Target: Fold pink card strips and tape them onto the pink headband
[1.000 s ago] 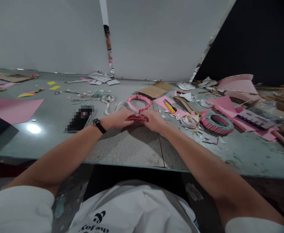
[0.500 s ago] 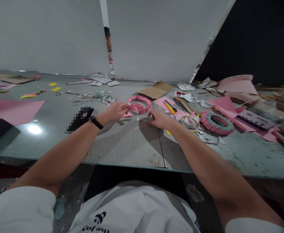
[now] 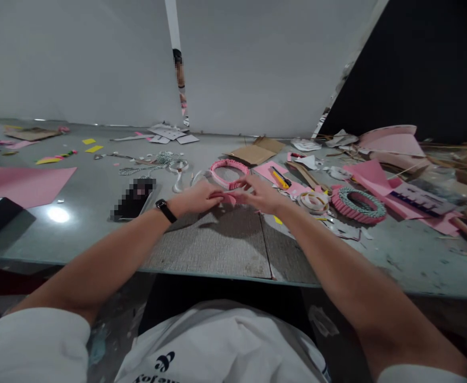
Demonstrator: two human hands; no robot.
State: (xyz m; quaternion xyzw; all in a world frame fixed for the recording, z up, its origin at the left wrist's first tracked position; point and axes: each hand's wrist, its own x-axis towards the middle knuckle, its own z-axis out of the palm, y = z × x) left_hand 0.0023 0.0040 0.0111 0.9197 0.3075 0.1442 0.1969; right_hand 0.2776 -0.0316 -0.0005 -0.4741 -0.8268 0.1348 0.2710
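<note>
grey panels (image 3: 257, 69) back the littered table (image 3: 420, 255) beneath held pink paper (image 3: 229, 199).

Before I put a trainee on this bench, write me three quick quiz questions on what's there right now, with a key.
1. True or false: the watch is on the left wrist.
2. What do the fingers of the left hand hold?
A. a cardboard sheet
B. a pink piece
C. a ball of cord
3. Fill in, as the wearer sees it: the yellow knife lies to the ____ of the ring just beyond the pink piece.

Key: 1. True. 2. B. 3. right.
</note>
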